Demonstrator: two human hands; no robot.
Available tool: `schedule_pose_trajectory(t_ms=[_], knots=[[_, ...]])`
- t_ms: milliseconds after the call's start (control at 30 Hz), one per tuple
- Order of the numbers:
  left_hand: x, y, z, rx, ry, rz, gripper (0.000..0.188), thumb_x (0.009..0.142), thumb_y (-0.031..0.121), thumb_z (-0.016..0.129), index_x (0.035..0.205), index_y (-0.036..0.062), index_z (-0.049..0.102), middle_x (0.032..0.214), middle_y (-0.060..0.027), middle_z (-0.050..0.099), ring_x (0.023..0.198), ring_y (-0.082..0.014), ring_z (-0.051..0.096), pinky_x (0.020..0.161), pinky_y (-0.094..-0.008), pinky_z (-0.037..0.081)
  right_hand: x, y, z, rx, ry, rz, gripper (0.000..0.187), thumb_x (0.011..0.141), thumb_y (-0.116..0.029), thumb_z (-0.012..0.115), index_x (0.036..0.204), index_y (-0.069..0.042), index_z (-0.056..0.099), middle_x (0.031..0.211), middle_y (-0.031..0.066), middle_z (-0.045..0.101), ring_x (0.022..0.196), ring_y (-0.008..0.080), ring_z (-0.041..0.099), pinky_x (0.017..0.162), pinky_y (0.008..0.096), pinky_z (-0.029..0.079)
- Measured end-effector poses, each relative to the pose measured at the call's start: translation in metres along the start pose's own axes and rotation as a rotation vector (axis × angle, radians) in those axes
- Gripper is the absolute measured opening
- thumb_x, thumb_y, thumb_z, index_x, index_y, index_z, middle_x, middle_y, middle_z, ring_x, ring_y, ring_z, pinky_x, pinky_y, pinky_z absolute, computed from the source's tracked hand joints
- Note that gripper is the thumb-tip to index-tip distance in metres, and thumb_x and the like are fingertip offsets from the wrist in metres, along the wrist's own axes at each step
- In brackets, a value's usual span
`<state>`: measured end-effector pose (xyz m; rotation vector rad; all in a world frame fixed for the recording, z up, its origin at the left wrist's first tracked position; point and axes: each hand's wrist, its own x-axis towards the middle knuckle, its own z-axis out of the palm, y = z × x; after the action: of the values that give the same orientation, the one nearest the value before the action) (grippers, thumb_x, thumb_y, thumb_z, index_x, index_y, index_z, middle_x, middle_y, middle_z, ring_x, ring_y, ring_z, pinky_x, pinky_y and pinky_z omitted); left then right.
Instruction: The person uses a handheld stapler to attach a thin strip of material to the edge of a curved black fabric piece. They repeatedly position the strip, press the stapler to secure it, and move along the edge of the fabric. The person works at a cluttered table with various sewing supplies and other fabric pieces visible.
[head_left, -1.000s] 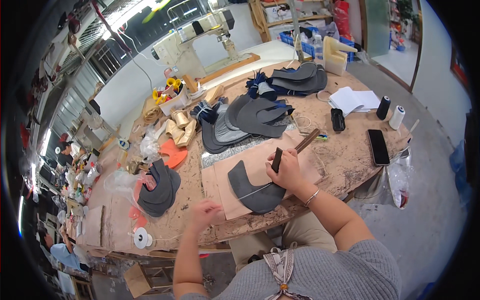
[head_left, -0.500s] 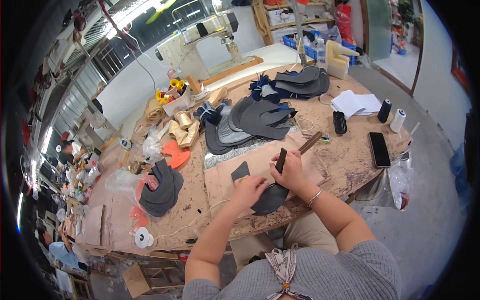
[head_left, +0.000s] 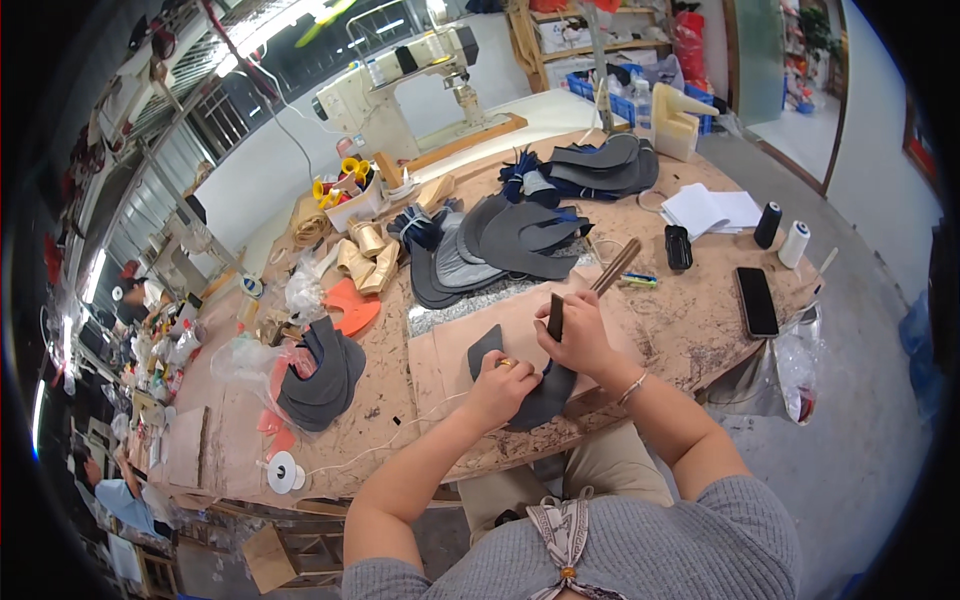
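A curved dark grey cut piece [head_left: 543, 402] lies on the pinkish-brown board [head_left: 445, 365] in front of me, with a narrow end [head_left: 485, 347] showing beyond my left hand [head_left: 503, 388]. That hand has its fingers bent and pressed together on the piece. My right hand [head_left: 580, 335] is closed around a flat dark strip-like tool [head_left: 556, 314] that stands up past the thumb. Brown sticks [head_left: 618, 265] reach out beyond the right hand to the upper right; whether the hand holds them cannot be made out. The tool's lower end is hidden.
Stacked dark grey pieces [head_left: 500, 240] lie behind the board, and more pieces [head_left: 325, 380] to the left. On the right are a phone [head_left: 756, 300], thread spools [head_left: 768, 225], papers [head_left: 710, 208] and a black case [head_left: 678, 247]. A sewing machine [head_left: 400, 100] stands behind.
My left hand has moved slightly right and nearer, its fingers now more bent on the grey piece. The brown sticks have shifted and show as separate strips. The right hand has moved little.
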<state>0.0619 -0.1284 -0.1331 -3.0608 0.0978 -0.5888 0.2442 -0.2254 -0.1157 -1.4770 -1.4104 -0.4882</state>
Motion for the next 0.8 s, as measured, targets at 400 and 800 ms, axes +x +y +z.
schedule_pose_trajectory(t_ms=[400, 800], knots=[[-0.003, 0.021, 0.028, -0.052, 0.188, -0.323, 0.012, 0.081, 0.009, 0.066, 0.092, 0.0149, 0.069, 0.091, -0.0007, 0.064, 0.093, -0.0213, 0.062, 0.093, -0.0419, 0.035, 0.011, -0.018, -0.006, -0.028, 0.121, -0.063, 0.011, 0.077, -0.013, 0.073, 0.083, -0.011, 0.064, 0.074, 0.0049, 0.062, 0.069, 0.0252, 0.059, 0.081, 0.0407, 0.039], [-0.009, 0.02, 0.023, -0.02, 0.215, -0.293, 0.012, 0.084, 0.013, 0.065, 0.091, 0.0187, 0.072, 0.093, 0.0029, 0.064, 0.091, -0.0178, 0.064, 0.092, -0.0395, 0.033, -0.019, -0.002, 0.013, -0.07, 0.038, -0.084, 0.012, 0.077, -0.01, 0.074, 0.082, -0.011, 0.063, 0.071, 0.0017, 0.061, 0.068, 0.0241, 0.058, 0.079, 0.0394, 0.039]])
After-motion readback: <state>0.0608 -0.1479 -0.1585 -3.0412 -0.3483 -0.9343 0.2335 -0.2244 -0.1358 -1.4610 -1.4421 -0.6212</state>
